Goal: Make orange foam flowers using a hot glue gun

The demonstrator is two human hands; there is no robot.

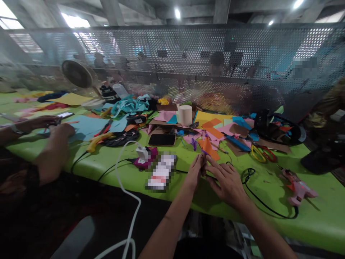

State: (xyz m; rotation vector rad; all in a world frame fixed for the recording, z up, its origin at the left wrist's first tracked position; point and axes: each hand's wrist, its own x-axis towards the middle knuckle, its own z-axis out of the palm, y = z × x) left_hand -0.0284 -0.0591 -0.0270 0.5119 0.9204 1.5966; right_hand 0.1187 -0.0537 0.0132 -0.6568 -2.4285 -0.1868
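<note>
My left hand (197, 168) is closed in a pinch just above the near part of the green table. Between its fingertips and those of my right hand (228, 181) a small purple piece (205, 153) peeks out, perhaps paper; most of it is covered by the fingers. The right thumb and index finger press in from the side, while its other fingers lie bent alongside. Directly behind the hands is a folded orange paper piece (207, 144), with another crumpled purple piece (193, 144) to its left.
A phone with a lit screen (162, 172), a dark phone (162, 139) and a magenta power strip (145, 158) lie left. Right are a pink glue gun (300, 187), yellow scissors (258, 154) and red scissors (268, 154). A white roll (185, 115) stands behind. At far left, another person's hands (58, 127) work.
</note>
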